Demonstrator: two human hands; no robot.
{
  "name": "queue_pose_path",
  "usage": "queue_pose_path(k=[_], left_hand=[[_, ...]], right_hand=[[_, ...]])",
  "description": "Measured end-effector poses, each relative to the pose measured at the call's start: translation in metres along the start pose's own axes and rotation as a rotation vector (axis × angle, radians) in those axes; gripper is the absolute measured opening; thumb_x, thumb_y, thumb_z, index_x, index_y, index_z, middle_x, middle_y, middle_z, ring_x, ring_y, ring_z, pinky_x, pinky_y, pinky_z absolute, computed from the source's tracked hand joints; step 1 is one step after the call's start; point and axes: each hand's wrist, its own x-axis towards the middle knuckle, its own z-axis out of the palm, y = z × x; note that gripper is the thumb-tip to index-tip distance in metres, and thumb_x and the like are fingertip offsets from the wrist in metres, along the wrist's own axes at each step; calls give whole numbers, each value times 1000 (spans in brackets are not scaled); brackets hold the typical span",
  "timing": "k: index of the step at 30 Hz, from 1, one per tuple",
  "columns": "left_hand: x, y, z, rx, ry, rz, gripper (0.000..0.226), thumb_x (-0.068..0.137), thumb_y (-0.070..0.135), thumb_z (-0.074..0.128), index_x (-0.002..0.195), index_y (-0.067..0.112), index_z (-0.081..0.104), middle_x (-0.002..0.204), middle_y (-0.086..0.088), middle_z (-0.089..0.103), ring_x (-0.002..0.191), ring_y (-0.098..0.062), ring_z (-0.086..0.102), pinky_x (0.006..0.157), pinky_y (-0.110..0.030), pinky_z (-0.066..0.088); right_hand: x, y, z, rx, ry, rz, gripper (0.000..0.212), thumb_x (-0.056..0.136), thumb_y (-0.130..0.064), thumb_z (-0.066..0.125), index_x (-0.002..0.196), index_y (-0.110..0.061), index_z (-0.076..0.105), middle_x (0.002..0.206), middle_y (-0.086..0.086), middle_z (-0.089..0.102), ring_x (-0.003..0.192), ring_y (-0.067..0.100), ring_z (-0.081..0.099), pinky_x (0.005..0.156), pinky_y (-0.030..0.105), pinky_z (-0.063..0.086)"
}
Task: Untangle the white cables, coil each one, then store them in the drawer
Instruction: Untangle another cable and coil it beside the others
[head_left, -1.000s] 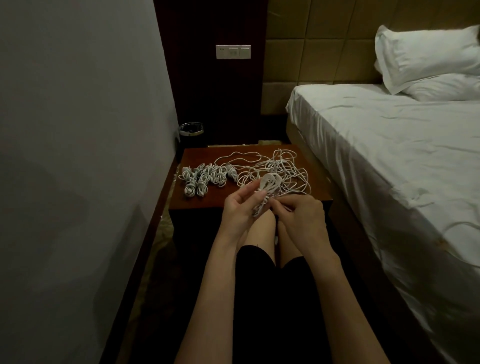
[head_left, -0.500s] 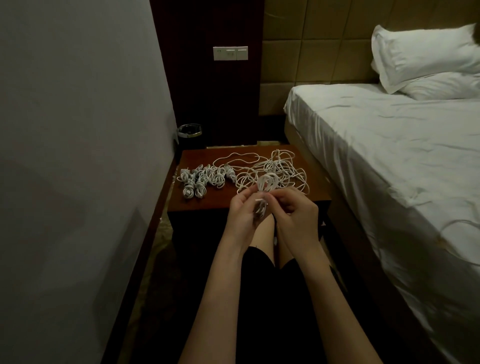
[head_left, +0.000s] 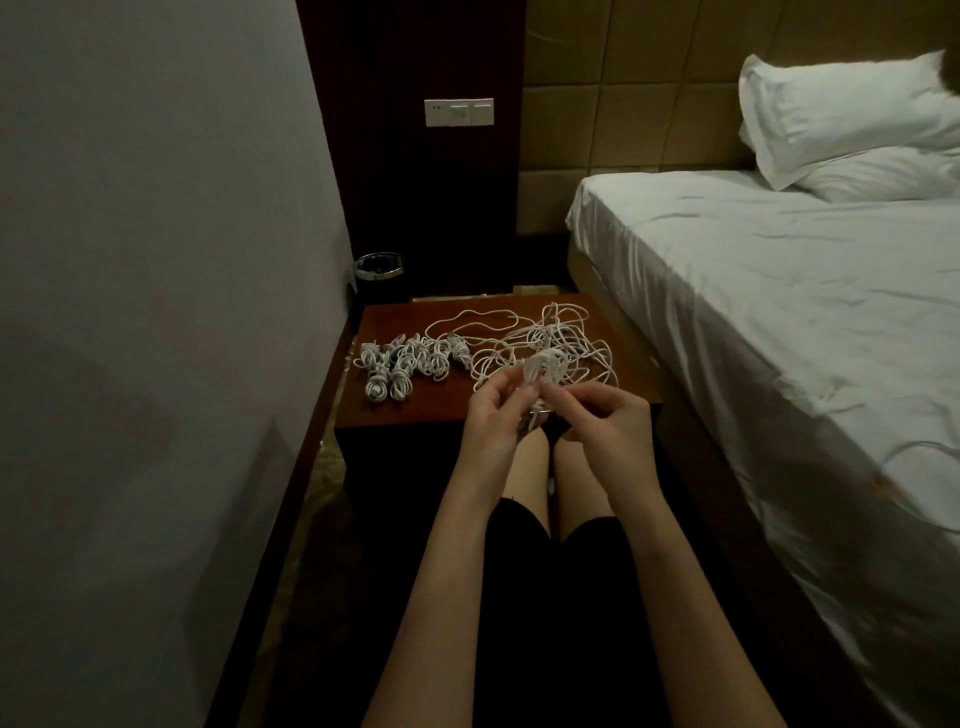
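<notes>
Both hands met above the near edge of the dark red-brown wooden nightstand (head_left: 415, 410). The left hand (head_left: 491, 421) and right hand (head_left: 608, 423) pinched a small looped white cable bundle (head_left: 543, 366). Behind it sprawled the tangled white cables (head_left: 550, 338); finished white coils (head_left: 402, 364) lay left. A white-sheeted bed (head_left: 779, 312) stood right, a black chrome-rimmed bin (head_left: 378, 270) behind.

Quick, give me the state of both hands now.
Left hand: holding the partly coiled white cable.
Right hand: pinching the same cable.
</notes>
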Motion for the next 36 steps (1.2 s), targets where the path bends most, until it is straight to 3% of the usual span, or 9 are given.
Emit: queue_pose_path(k=[6,11,19,23,26,29,32,36], left_hand=[[-1,1,3,90,-68,80,20,97,7,50,102,24,59,100,3,65,97,-15,63,81,-28,50],[-3,3,6,149,-99,89,19,84,28,58,103,29,58,106,-2,60,99,-17,61,82,-28,50],[-1,4,5,151,-141,122,19,96,9,53,105,25,61,102,-3,63,96,-20,61,77,-23,52],[-2,2,6,173,-170,132,23,96,3,51,105,22,61,100,-2,64,93,-17,61,78,-20,51],[-3,2,8,190,-165,141,26,97,2,50,104,24,60,101,-5,63,93,-18,60,78,-21,51],[-5,3,9,213,-155,159,26,96,2,50,102,25,59,96,1,62,88,-11,61,74,-17,51],[-7,3,11,235,-139,213,24,96,2,51,100,25,58,91,4,60,77,3,60,67,-12,47],[-9,4,14,256,-122,288,19,94,7,55,96,26,60,91,-2,59,74,0,57,65,-11,45]], right_hand=[[1,-14,-13,99,-65,196,14,82,-29,73,75,-17,73,70,-4,71,67,1,65,62,21,51],[1,-17,-17,162,-58,309,19,81,-31,73,80,-12,74,72,-3,70,70,3,65,66,24,51],[-1,-18,-12,281,-51,397,34,80,-36,72,97,-8,71,90,2,72,87,10,66,73,30,50],[0,-15,-13,363,-14,390,28,82,-26,72,108,-20,63,108,3,68,100,17,65,71,30,49],[0,-16,-14,413,-45,376,21,84,-19,69,105,-16,68,104,6,70,92,16,67,62,22,50],[1,-16,-14,426,-54,359,23,84,-19,69,106,-11,69,105,10,70,96,21,67,59,20,50],[1,-15,-11,403,-38,330,16,86,-17,67,101,-12,69,100,9,70,93,21,66,67,26,51],[2,-15,-9,385,9,270,8,88,-15,66,95,-12,65,95,8,69,87,20,66,71,29,52]])
